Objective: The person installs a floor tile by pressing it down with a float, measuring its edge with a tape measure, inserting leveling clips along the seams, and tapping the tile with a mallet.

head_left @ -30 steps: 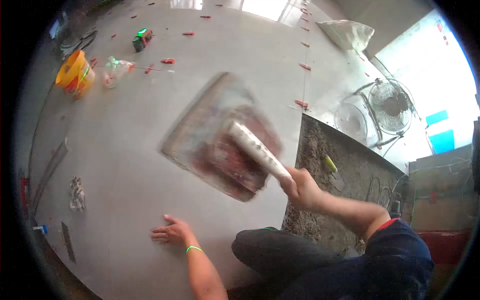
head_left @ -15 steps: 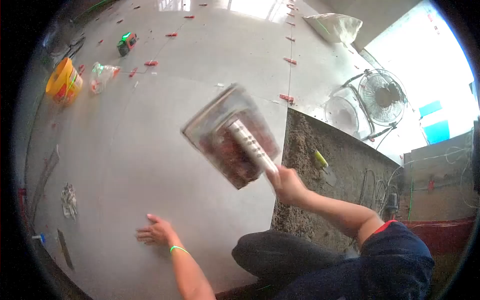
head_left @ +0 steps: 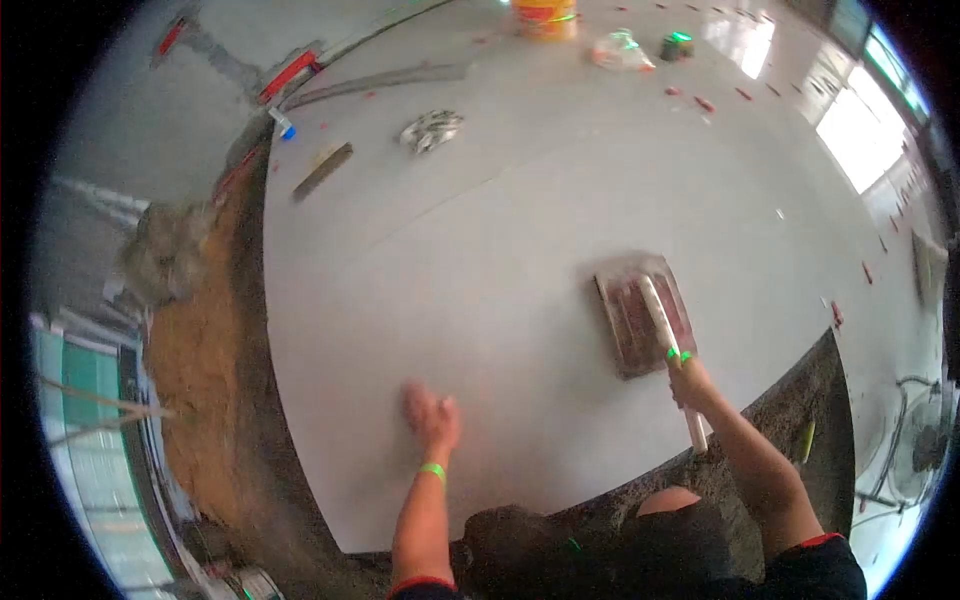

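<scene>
Partly blurred, the left hand [head_left: 434, 416].

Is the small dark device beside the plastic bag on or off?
Apparently on: bright green light shows on top of the small dark device.

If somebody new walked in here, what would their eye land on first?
Probably the squarish reddish-brown tool with a long white handle, right of centre in the right hand, standing out against the broad pale grey floor surface. Next, perhaps the bright yellow bucket at the top edge, or the dark rough strip of ground along the surface's lower right edge.
</scene>
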Tool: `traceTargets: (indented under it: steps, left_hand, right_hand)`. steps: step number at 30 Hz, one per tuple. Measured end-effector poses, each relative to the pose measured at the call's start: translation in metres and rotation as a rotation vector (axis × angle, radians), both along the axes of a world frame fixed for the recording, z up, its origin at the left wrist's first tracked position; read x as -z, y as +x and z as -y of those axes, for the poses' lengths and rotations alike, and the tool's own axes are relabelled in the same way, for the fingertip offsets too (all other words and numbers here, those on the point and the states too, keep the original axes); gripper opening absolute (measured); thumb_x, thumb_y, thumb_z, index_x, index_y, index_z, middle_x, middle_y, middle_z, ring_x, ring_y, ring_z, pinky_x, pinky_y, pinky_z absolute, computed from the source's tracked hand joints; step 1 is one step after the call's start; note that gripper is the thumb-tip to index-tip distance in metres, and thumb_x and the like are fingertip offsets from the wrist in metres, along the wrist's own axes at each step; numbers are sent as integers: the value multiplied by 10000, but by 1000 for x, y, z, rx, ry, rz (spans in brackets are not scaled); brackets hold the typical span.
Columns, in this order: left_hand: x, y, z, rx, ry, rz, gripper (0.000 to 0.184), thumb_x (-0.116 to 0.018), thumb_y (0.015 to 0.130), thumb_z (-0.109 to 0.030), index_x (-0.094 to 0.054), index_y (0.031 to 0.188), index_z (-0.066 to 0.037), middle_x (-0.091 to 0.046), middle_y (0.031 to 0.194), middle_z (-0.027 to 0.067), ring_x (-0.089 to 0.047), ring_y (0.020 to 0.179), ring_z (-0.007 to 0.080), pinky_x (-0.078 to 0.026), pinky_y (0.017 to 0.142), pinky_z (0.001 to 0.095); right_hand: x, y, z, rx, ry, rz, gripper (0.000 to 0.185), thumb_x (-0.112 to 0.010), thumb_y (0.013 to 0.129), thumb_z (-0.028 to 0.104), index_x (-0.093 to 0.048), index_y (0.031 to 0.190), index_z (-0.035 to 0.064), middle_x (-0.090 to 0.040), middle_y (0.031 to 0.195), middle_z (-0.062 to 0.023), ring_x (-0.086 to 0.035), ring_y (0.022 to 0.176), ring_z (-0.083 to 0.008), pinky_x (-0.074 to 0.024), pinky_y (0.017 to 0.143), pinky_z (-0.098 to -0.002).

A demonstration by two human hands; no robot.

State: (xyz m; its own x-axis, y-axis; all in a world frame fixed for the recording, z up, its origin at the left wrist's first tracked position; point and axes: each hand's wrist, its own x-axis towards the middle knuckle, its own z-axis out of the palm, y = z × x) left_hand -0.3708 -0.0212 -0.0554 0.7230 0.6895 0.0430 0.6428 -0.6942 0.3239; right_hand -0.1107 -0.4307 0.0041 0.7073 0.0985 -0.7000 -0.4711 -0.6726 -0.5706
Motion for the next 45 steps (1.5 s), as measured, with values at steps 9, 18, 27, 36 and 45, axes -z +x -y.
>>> traceTargets:
  steps: [9, 18, 27, 36, 45]
  left_hand:
    - [-32, -146, 33, -628, 49, -193, 785, -395, 931, -439, -139, 1416, 124, -120, 1504, 277, -116, 1409, 377, -109, 1149, 464]
    - [-30, -137, 28, -596, 105, -211, 765, -412, 919, -398, -160, 1397, 145, -110, 1481, 330, -109, 1399, 419, -120, 1144, 471]
    - [-52, -130, 11, -511, 68, -221, 795, -436, 906, -412, -182, 1371, 180, -127, 1471, 338, -109, 1399, 417, -100, 1151, 464]
    - [-45, -105, -18, -411, 82, -144, 816, -451, 895, -442, -210, 1366, 180, -167, 1463, 333, -119, 1398, 411, -104, 1153, 453]
    - [-43, -100, -34, -434, 43, -147, 807, -442, 900, -443, -210, 1378, 165, -159, 1469, 332, -119, 1402, 409, -109, 1151, 447]
  right_hand:
    - [-152, 31, -76, -455, 217, 629, 320, -410, 972, 358, -545, 898, 78, -502, 773, -30, -481, 569, -115, -375, 416, -268]
    - [-29, -4, -156, -572, 20, 735, 461, -407, 953, 454, -493, 758, 45, -467, 571, -27, -443, 490, -146, -358, 441, -295]
    - [-208, 36, -250, -505, 297, 854, 418, -382, 984, 415, -430, 717, 98, -390, 532, 32, -372, 433, -68, -302, 372, -255]
    - [-111, 69, -320, -675, 202, 212, 525, -430, 946, 495, -549, 711, 40, -512, 561, -55, -481, 448, -187, -398, 452, -403]
    - [-69, -8, -253, -658, -41, 950, 479, -416, 962, 454, -538, 746, 45, -550, 676, -80, -558, 609, -171, -450, 530, -344]
